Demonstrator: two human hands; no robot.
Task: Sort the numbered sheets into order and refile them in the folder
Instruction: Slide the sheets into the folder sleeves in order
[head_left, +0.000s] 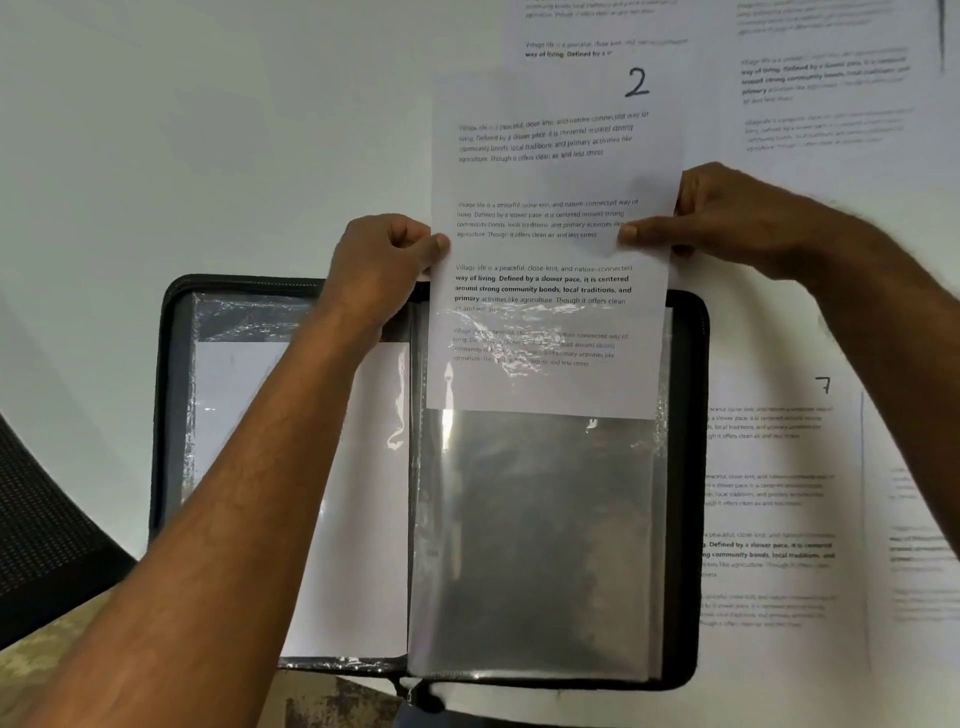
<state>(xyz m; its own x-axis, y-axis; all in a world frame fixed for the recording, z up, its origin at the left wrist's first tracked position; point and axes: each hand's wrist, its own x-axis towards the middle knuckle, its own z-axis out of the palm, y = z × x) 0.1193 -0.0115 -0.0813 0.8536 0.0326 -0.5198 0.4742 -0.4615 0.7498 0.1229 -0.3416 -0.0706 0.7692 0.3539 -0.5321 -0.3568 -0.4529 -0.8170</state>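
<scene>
Head view: my open folder (691, 467) lies near me on the white table (156, 130), a filed sheet in its left pocket (363, 493). My left hand (384, 265) and right hand (727, 213) pinch sheet 2's (550, 171) edges, its bottom inside the right sleeve (540, 545). Sheet 7 (779, 467) lies right.
</scene>
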